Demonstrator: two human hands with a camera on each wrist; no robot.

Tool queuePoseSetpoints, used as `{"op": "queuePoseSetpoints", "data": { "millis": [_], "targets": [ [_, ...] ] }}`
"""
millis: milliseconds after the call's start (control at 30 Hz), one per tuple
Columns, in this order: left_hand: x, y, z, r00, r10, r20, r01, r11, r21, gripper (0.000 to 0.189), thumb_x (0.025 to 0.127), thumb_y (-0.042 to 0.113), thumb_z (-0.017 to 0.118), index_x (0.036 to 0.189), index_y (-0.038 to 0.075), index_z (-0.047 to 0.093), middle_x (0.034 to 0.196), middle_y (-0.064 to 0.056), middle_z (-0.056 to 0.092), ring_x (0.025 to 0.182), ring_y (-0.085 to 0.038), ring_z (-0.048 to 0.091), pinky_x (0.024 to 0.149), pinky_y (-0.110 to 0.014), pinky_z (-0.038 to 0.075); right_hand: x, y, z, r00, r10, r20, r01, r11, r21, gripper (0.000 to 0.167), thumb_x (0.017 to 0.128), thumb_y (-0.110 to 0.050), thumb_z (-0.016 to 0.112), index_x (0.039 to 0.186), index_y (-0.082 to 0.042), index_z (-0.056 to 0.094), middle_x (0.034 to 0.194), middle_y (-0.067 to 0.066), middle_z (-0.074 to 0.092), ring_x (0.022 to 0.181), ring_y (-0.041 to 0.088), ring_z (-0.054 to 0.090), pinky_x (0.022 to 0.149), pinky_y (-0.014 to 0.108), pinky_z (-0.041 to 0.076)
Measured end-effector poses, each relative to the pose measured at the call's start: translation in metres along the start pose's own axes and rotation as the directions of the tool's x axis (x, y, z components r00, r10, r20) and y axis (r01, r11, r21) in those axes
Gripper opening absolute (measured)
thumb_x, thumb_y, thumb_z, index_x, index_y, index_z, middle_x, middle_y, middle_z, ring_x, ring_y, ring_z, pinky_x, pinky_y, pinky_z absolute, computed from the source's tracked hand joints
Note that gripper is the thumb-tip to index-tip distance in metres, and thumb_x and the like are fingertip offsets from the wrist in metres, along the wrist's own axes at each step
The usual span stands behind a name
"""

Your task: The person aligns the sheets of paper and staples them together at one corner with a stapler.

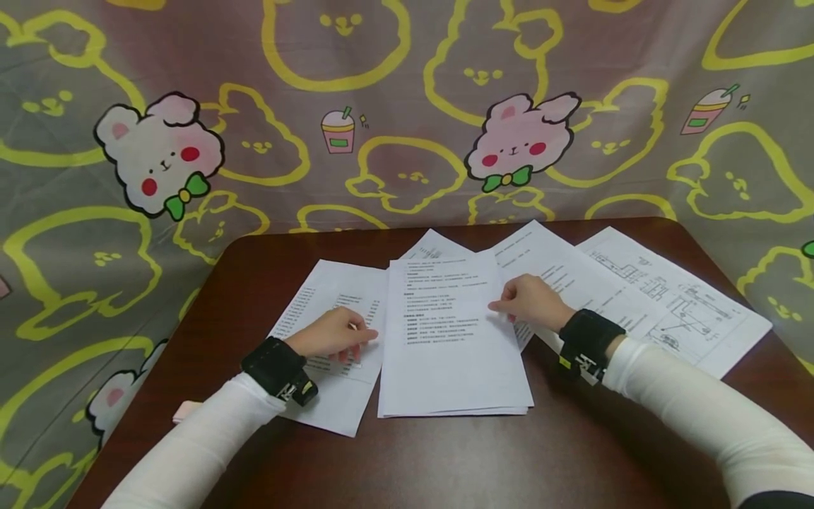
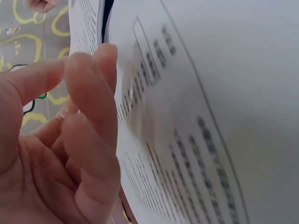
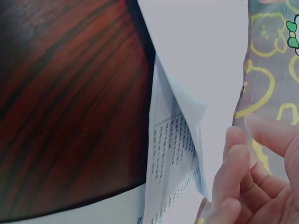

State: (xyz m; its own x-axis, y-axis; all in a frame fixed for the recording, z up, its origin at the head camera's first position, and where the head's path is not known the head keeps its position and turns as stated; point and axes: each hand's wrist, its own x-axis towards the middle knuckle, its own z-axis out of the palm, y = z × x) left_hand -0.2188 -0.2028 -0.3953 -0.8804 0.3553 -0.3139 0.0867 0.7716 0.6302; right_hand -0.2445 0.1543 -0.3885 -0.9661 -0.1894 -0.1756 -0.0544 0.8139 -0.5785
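A small stack of printed sheets [image 1: 454, 375] lies in the middle of the table, its lower edges slightly offset. My left hand [image 1: 333, 334] hovers over a printed sheet [image 1: 340, 413] left of the stack, fingers loosely bent. In the left wrist view, nothing shows between the thumb and fingers of the left hand [image 2: 79, 126], which are close beside the printed paper [image 2: 196, 163]. At the stack's right edge is my right hand [image 1: 534, 302]. The right wrist view shows a gap between its thumb and fingertips [image 3: 236, 156], beside a bent paper edge [image 3: 198, 135].
Another sheet [image 1: 432, 244] pokes out behind the stack. To the right, a text sheet [image 1: 591, 290] overlaps a sheet with line drawings [image 1: 706, 318]. A pink object [image 1: 186, 411] sits at the table's left edge. Patterned cloth [image 1: 407, 106] hangs behind the brown table [image 1: 445, 459].
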Motion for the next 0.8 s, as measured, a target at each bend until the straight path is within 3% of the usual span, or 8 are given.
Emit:
{"op": "queuePoseSetpoints", "data": {
  "millis": [267,467,800],
  "targets": [
    [-0.006,-0.010,-0.011,0.996,-0.033,-0.078,0.032,0.999,-0.014,0.025,0.095,0.027,0.063,0.083,0.005,0.065,0.065,-0.007,0.063,0.049,-0.020,0.055,0.046,-0.026,0.034,0.003,-0.009,0.004,1.000,-0.018,0.009,0.017,0.999,0.043,0.027,0.087,-0.030,0.074,0.087,-0.005,0.065,0.069,0.006,0.063,0.060,0.020,0.056,0.054,0.028,0.042],
    [-0.008,-0.024,-0.019,0.985,-0.099,-0.138,0.101,0.995,0.006,0.025,0.094,0.029,0.064,0.088,0.005,0.065,0.066,-0.008,0.059,0.053,-0.019,0.052,0.050,-0.029,0.037,0.005,-0.020,0.009,1.000,-0.026,0.017,0.026,0.999,0.043,0.027,0.087,-0.031,0.074,0.088,-0.005,0.065,0.070,0.006,0.064,0.058,0.020,0.056,0.053,0.028,0.041],
    [-0.014,-0.047,-0.036,0.966,-0.147,-0.215,0.155,0.988,0.019,0.029,0.093,0.030,0.065,0.102,0.002,0.062,0.072,-0.010,0.057,0.057,-0.022,0.053,0.050,-0.030,0.039,0.013,-0.033,0.019,0.997,-0.078,0.002,0.078,0.996,0.052,0.027,0.088,-0.029,0.074,0.094,-0.005,0.063,0.076,0.006,0.062,0.059,0.018,0.058,0.055,0.029,0.039]
  ]
}}
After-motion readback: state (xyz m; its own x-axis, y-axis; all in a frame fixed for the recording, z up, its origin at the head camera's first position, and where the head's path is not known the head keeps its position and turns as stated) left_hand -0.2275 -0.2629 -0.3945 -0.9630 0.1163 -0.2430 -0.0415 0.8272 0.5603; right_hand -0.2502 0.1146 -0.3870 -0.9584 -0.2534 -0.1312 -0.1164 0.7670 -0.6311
